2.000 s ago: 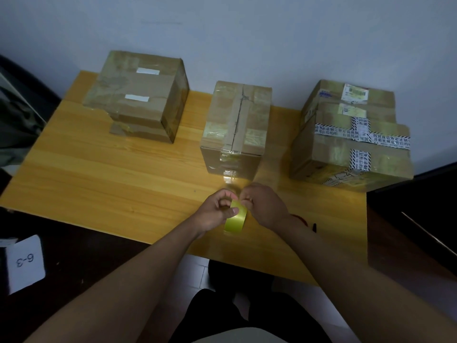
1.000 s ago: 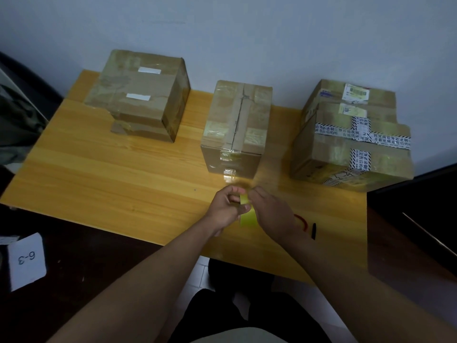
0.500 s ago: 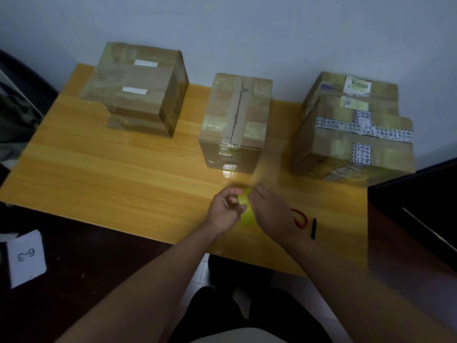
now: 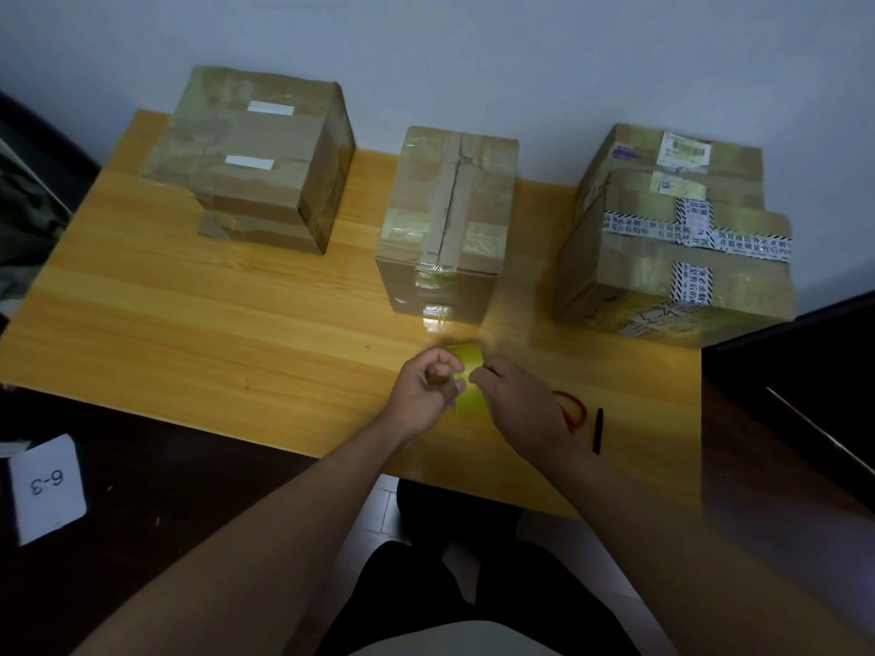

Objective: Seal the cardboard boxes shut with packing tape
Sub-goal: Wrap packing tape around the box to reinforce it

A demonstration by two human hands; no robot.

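tape (image 4: 466,371) raised slightly since earlier | left hand (image 4: 426,395) grips tape | right hand (image 4: 513,402) pinches tape | middle box (image 4: 450,220) behind, on counter (image 4: 189,314)

Since two seconds ago, the yellow-green roll of packing tape (image 4: 468,383) has turned between the hands, its broad band now facing up. The left hand (image 4: 426,395) and right hand (image 4: 518,409) have shifted toward 12 o'clock, closer to the middle brown cardboard box (image 4: 445,224), exposing red-handled scissors (image 4: 573,411) on the surface.
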